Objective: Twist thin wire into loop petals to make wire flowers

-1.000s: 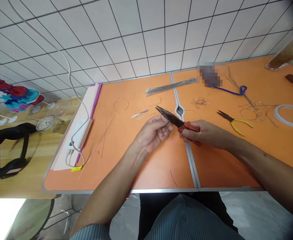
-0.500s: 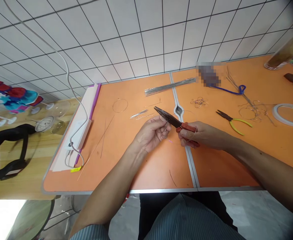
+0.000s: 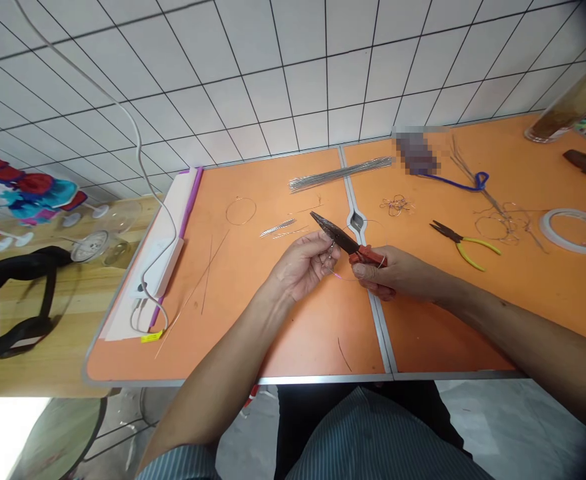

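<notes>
My right hand is wrapped round the red handles of long-nose pliers. Their dark jaws point up and to the left, over the fingertips of my left hand. Those fingers are pinched on a thin wire just under the jaws; its end is too small to make out. A fine loop of wire with a small pink piece hangs between the two hands. Whether the jaws touch the wire I cannot tell.
Yellow-handled pliers lie to the right, near a white tape roll and tangled wire. Behind my hands is a bundle of straight wires. A power strip with its cable lies at the left. A metal seam divides the orange table.
The pliers have shifted very slightly, and the right hand's grip has turned a little with them. My left hand keeps its pinch in nearly the same place.
</notes>
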### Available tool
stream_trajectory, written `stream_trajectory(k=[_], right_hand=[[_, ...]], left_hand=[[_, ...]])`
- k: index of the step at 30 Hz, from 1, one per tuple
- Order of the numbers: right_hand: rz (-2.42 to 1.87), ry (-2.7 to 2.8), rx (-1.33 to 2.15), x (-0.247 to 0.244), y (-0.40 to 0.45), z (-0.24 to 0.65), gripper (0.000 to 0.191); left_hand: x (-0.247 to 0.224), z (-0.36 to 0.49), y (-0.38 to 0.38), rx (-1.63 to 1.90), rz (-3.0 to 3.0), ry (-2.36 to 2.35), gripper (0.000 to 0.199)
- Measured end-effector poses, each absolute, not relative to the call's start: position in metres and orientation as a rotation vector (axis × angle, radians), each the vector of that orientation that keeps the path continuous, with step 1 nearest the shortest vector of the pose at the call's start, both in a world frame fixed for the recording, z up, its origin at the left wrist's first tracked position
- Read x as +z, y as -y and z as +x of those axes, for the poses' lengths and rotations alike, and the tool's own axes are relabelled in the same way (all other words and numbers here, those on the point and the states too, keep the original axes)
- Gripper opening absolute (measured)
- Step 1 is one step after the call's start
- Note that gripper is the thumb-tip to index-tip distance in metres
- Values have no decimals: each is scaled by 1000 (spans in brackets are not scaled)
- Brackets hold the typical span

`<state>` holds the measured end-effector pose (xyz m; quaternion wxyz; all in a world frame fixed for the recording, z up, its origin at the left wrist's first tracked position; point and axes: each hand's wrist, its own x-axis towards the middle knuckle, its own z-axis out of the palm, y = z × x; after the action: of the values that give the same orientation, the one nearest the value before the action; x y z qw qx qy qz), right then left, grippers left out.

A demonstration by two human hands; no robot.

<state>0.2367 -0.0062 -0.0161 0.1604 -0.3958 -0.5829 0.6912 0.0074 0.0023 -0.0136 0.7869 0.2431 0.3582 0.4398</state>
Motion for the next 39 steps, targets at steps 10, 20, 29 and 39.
stream_trajectory(k=[10, 20, 29, 39], right_hand=[[-958, 1296, 1930, 13, 14, 220, 52], [-833, 1193, 1939, 17, 49, 182, 56], [-869, 1074, 1907, -5, 39, 164, 48], [-860, 1103, 1799, -4, 47, 155, 47]], left_hand=[[-16, 33, 13, 1118, 377, -748, 22], [18, 56, 73, 1210, 993, -759, 88], [22, 81, 72, 1361, 742, -1165, 37], [13, 89, 73, 1541, 790, -1171, 20]])
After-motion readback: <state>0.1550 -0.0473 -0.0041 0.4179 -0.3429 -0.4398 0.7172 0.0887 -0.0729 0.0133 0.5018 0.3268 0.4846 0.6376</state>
